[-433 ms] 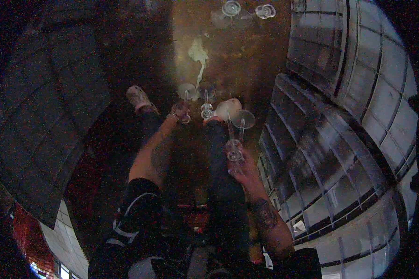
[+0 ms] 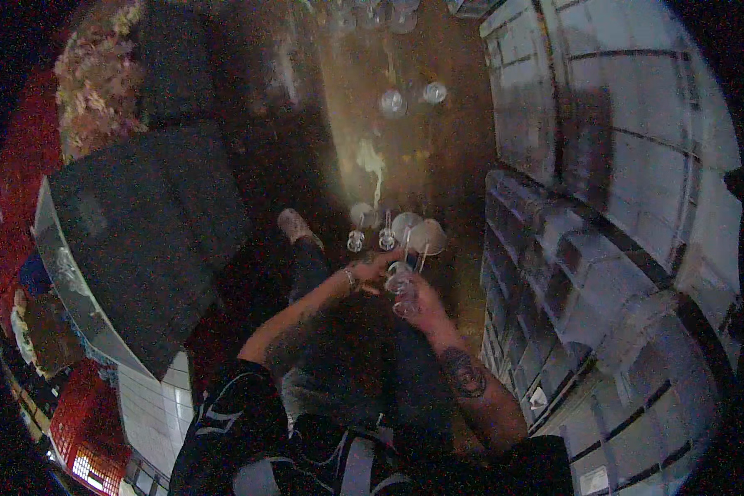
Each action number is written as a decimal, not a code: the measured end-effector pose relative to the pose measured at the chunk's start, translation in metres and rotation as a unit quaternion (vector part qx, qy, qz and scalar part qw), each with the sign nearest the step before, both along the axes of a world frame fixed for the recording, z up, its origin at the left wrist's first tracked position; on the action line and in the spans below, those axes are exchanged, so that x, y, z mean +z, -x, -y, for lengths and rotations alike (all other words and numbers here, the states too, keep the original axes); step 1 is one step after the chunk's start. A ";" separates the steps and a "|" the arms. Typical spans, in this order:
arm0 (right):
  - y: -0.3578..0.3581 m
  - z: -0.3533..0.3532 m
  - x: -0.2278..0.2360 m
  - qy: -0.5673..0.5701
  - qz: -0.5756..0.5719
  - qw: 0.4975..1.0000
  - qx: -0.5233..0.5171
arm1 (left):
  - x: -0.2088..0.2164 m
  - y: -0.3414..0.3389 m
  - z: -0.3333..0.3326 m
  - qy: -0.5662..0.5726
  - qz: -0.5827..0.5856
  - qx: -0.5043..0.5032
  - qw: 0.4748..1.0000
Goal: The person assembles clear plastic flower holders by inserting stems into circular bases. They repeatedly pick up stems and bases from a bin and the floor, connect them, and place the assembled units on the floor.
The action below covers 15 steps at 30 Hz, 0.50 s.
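In the dim head view both hands meet over a cluster of clear stemmed wine glasses (image 2: 393,236) hanging bowl-down. The left hand (image 2: 370,269) and the right hand (image 2: 417,299) close their fingers (image 2: 401,285) around the stems. Just right of the fingers stand stacked grey plastic glass-rack crates (image 2: 603,273); beyond the fingers, more clear glasses (image 2: 412,97) sit on the brown floor (image 2: 463,165).

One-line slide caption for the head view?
Both hands, left hand and right hand, hold upside-down wine glasses by their stems beside grey racks.
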State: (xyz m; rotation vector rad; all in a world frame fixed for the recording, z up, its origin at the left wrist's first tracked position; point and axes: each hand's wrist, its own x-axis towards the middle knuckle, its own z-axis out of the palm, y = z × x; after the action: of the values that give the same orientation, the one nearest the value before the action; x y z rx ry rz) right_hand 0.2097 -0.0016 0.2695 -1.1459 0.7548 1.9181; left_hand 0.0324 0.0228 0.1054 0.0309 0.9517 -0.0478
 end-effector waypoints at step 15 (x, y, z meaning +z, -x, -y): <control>0.003 -0.049 -0.022 0.132 0.031 0.990 -0.030 | -0.174 0.024 -0.261 0.053 0.051 -0.050 0.996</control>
State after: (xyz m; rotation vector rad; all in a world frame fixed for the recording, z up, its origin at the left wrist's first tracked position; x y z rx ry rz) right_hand 0.2071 0.0474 0.2479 -1.3201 1.0184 1.7617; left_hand 0.0080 0.2836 -0.0684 -0.0173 0.8431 -0.1877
